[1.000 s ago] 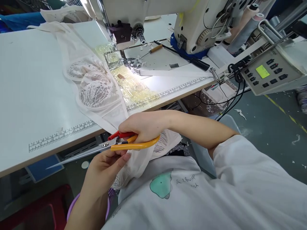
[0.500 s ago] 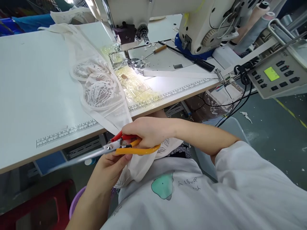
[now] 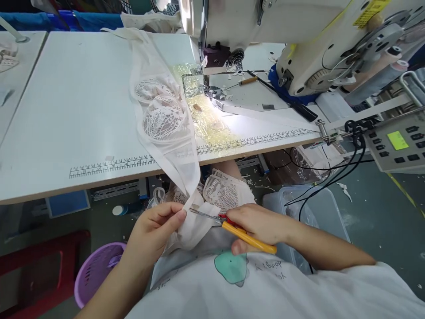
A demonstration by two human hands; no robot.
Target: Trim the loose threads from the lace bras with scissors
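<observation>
My left hand (image 3: 162, 226) pinches the narrow end of a white lace garment (image 3: 162, 117), which runs from the table down over its front edge. My right hand (image 3: 254, 226) is wrapped round the handles of scissors (image 3: 249, 238) with orange and red grips. The blades point left, with their tips at the white fabric just right of my left fingertips. More white fabric and lace pieces (image 3: 224, 192) lie on my lap, below the table edge.
A sewing machine (image 3: 265, 22) stands on the white table (image 3: 83, 102). Its control panel (image 3: 398, 141) is at the right. A screwdriver (image 3: 303, 110) lies behind the ruler marks. Below are a purple basket (image 3: 88, 274), a red stool (image 3: 63, 274) and a clear bin (image 3: 332, 212).
The scissors have swung from pointing far left across my left hand to its right side, at the fabric. My right hand has moved right and down, and the view has shifted left.
</observation>
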